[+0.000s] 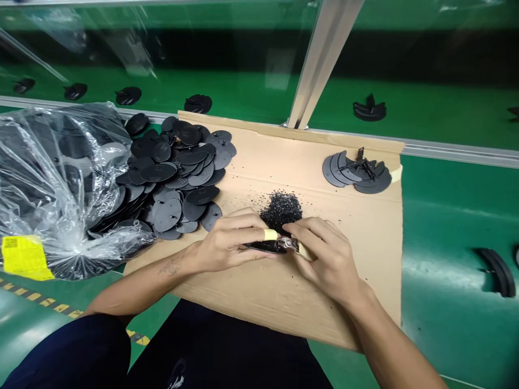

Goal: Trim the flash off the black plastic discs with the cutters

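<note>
Over the cardboard sheet, my left hand pinches a black oval plastic disc by its edge; yellow tape wraps one finger. My right hand is closed around small cutting pliers, whose metal jaws meet the right end of the disc. My fingers partly cover both. Just beyond the hands lies a heap of tiny black plastic clippings. A large pile of similar black discs spreads to the left of my left hand.
A clear plastic bag of black parts with a yellow label stands at the left. Black curved pieces sit at the cardboard's far right. Behind rises a glass panel with a metal post. Another curved black piece rests on the green surface.
</note>
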`<state>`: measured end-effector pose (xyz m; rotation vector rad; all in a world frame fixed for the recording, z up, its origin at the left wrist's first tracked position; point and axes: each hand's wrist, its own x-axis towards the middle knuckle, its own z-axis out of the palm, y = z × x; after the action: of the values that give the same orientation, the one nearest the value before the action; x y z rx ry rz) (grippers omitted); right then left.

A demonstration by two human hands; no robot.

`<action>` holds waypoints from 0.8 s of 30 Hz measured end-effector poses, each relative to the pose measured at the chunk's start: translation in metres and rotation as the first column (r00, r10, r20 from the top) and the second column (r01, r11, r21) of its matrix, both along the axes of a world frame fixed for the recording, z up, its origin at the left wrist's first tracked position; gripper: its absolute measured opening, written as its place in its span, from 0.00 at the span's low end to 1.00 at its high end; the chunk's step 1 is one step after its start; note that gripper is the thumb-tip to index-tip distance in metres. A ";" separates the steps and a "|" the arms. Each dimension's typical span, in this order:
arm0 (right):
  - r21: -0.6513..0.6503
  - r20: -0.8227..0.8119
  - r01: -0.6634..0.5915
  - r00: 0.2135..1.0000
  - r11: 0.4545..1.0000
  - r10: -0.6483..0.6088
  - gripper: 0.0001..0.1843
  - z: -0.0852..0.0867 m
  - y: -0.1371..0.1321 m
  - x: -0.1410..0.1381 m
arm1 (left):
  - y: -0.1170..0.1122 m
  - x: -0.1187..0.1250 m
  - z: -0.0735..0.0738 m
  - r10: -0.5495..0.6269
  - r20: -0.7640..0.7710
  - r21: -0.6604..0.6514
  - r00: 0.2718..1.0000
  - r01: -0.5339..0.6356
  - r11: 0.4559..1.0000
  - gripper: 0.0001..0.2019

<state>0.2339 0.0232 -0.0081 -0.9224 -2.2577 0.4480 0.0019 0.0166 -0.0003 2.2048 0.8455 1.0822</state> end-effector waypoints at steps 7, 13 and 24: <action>0.076 0.109 0.012 0.994 0.997 -0.020 0.09 -0.002 -0.002 0.001 | -0.001 0.002 -0.004 -0.027 0.018 -0.037 0.999 0.028 0.999 0.09; 0.096 0.163 0.032 0.986 0.995 -0.047 0.11 -0.003 -0.003 0.004 | -0.001 0.005 -0.006 -0.005 0.049 -0.082 0.999 0.009 0.997 0.09; 0.218 0.341 0.112 0.922 0.969 -0.183 0.13 -0.001 0.000 0.001 | -0.001 0.006 -0.009 0.189 -0.266 0.273 0.945 -0.115 0.955 0.08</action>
<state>0.2349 0.0231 -0.0088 -1.1358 -2.4763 -0.0174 0.0076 0.0154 -0.0095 2.5948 1.0704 0.9977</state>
